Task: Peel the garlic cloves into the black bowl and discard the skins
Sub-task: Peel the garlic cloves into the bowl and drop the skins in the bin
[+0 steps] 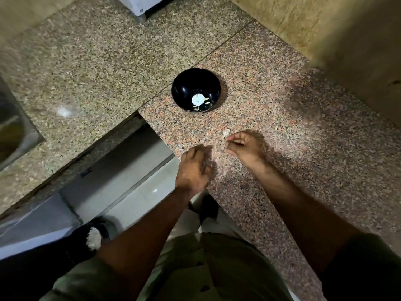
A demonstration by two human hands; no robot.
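The black bowl [196, 90] stands on the pinkish granite counter [303, 148], with a pale garlic piece and a few small bits in its bottom. A pale scrap of garlic or skin [226, 132] lies on the counter just beyond my right hand. My right hand [246, 146] hovers low over the counter with fingers curled; blur hides whether it pinches anything. My left hand [196, 168] is at the counter's front edge, fingers curled inward and blurred, its contents hidden.
A grey-speckled counter [97, 61] joins at the left, with a steel sink [13, 131] at the far left edge. A white appliance's corner [141, 5] sits at the top. A wall [347, 40] bounds the right. Below the counter edge lies tiled floor [138, 192].
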